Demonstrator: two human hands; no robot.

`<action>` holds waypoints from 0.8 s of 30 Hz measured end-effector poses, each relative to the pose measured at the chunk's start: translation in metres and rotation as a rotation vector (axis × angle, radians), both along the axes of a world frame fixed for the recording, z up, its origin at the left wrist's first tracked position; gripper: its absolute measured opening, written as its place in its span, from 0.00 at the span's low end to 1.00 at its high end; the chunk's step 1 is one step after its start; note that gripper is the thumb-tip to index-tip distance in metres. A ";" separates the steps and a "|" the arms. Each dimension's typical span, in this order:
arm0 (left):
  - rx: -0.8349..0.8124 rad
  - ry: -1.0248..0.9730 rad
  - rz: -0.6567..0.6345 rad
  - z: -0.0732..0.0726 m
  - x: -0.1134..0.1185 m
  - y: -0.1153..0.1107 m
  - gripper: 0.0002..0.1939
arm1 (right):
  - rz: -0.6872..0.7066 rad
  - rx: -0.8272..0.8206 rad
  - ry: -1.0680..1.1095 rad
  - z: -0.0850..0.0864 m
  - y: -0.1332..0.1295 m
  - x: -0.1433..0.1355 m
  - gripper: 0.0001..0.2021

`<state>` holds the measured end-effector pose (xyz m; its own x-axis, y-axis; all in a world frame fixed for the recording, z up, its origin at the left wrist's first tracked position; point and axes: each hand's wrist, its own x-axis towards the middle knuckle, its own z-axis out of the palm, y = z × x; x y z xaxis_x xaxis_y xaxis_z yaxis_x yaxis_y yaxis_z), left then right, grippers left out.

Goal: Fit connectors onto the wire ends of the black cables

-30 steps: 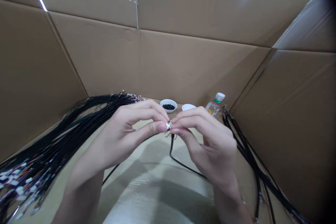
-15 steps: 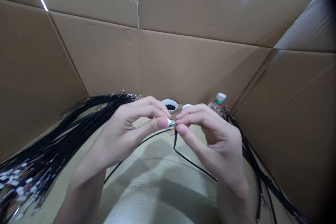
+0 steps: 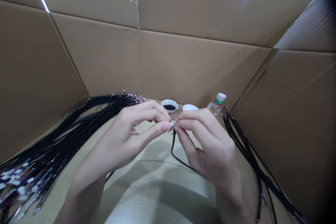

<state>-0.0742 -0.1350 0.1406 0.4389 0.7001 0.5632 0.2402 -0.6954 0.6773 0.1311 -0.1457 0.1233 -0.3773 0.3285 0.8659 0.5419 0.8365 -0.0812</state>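
One bowl holds black pieces beyond the left hand.

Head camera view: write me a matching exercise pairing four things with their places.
Things
1. Small white plastic connector
2. Round white bowl of small black pieces
3. White-capped clear plastic bottle
4. Long bundle of black cables with white connectors

Places
A. Right of both bowls
B. Along the left cardboard wall
C. Just left of the second white bowl
D. Between fingertips of the left hand and right hand

Pairs: 1-D; 2-C; 3-A; 4-B
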 end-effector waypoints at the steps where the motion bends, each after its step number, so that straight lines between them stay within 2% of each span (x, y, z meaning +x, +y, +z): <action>1: -0.021 0.004 -0.010 0.001 -0.001 -0.001 0.10 | 0.004 0.021 -0.016 -0.001 0.001 0.000 0.09; 6: -0.086 -0.048 -0.018 0.005 -0.005 0.001 0.10 | -0.045 0.106 0.078 -0.005 0.002 -0.007 0.12; 13: -0.120 -0.089 -0.017 0.003 -0.003 0.002 0.11 | -0.123 0.101 0.092 -0.007 0.002 -0.011 0.09; 19: -0.124 -0.072 -0.044 0.003 -0.003 0.003 0.11 | -0.136 0.170 0.079 -0.008 0.004 -0.010 0.13; 24: -0.138 -0.041 -0.080 0.003 -0.004 0.006 0.11 | -0.071 0.240 0.064 -0.010 0.006 -0.007 0.15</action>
